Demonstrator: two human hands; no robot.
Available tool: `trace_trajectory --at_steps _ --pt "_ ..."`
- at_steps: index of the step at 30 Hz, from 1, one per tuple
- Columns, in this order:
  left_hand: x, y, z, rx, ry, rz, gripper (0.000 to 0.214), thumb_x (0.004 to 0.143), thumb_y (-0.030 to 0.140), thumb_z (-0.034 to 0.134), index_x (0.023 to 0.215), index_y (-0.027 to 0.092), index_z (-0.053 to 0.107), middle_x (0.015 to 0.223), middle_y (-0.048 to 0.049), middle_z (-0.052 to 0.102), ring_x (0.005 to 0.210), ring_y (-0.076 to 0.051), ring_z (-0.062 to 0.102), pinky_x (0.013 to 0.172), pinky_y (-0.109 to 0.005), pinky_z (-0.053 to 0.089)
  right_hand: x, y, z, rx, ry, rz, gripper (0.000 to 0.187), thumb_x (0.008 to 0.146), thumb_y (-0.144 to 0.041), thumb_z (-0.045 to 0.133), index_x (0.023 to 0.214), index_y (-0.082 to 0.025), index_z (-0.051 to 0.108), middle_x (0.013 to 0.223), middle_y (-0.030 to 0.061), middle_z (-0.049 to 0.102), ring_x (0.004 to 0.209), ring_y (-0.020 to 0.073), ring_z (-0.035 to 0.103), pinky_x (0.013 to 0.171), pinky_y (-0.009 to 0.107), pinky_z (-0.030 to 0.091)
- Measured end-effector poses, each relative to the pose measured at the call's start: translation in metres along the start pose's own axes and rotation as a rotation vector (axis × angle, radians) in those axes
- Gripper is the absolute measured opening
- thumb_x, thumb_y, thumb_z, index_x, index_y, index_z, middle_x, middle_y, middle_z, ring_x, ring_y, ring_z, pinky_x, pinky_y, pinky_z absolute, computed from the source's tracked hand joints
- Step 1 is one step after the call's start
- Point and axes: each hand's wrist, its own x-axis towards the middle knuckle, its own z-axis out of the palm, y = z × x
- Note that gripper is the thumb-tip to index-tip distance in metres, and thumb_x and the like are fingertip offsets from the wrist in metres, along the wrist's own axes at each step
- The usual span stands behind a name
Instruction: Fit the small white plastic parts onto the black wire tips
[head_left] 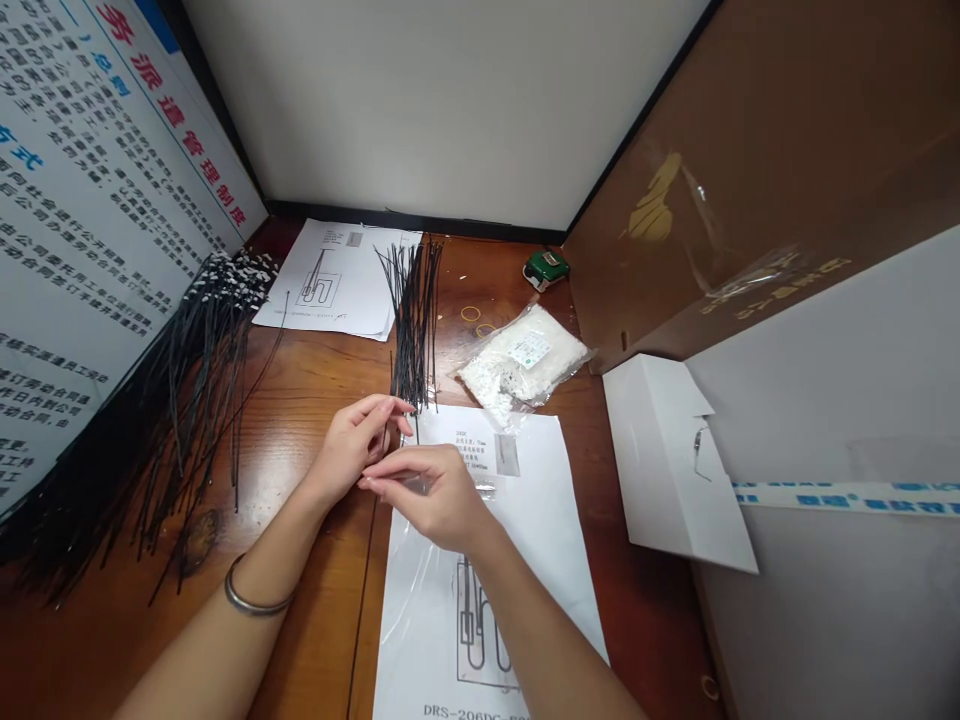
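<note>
My left hand (352, 445) is closed in front of the near end of a bundle of thin black wires (412, 320). A short dark length of black wire shows between its thumb and fingers. My right hand (439, 495) pinches with thumb and forefinger right by the left fingertips; what lies in that pinch is too small to make out. Under the right hand lies a printed drawing sheet (555, 560), with a clear plastic piece (486, 488) on it. Beyond the hands rests a clear bag of small white parts (536, 350).
A large heap of black wires with white ends (202, 370) lies at the left. More printed sheets (337, 290) are at the back. A green tape measure (546, 268), yellow rubber bands (470, 314) and a folded white card (667, 460) lie around. Panels enclose the table (315, 600).
</note>
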Motion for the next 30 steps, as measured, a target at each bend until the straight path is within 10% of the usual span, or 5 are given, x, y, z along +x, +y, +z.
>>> trace_trajectory --at_steps 12,23,30 --pt "-0.001 0.000 0.002 0.040 -0.051 0.010 0.032 0.082 0.044 0.061 0.095 0.016 0.070 0.069 -0.0011 0.062 0.043 -0.004 0.036 0.039 -0.018 0.029 0.003 0.002 -0.007 -0.184 0.010 -0.104 0.012 0.076 -0.015 0.064 0.078 -0.020 0.075 0.071 0.0032 0.075 0.061 0.0159 0.067 0.060 0.028 0.055" --pt "0.001 0.004 0.002 -0.065 0.046 -0.034 0.035 0.080 0.042 0.064 0.103 0.015 0.066 0.058 0.0015 0.059 0.037 -0.004 0.033 0.035 -0.019 0.020 0.001 0.003 0.001 -0.014 -0.216 0.130 0.010 0.075 -0.019 0.068 0.080 -0.019 0.076 0.072 0.0032 0.074 0.065 0.0160 0.067 0.060 0.027 0.055" --pt "-0.001 0.002 0.002 0.001 -0.027 0.021 0.029 0.081 0.041 0.063 0.097 0.017 0.063 0.061 -0.0002 0.065 0.038 -0.005 0.033 0.038 -0.020 0.020 0.011 0.001 -0.034 0.240 0.139 0.136 0.010 0.070 -0.024 0.073 0.078 -0.019 0.073 0.067 0.0018 0.072 0.050 0.0131 0.064 0.043 0.023 0.048"
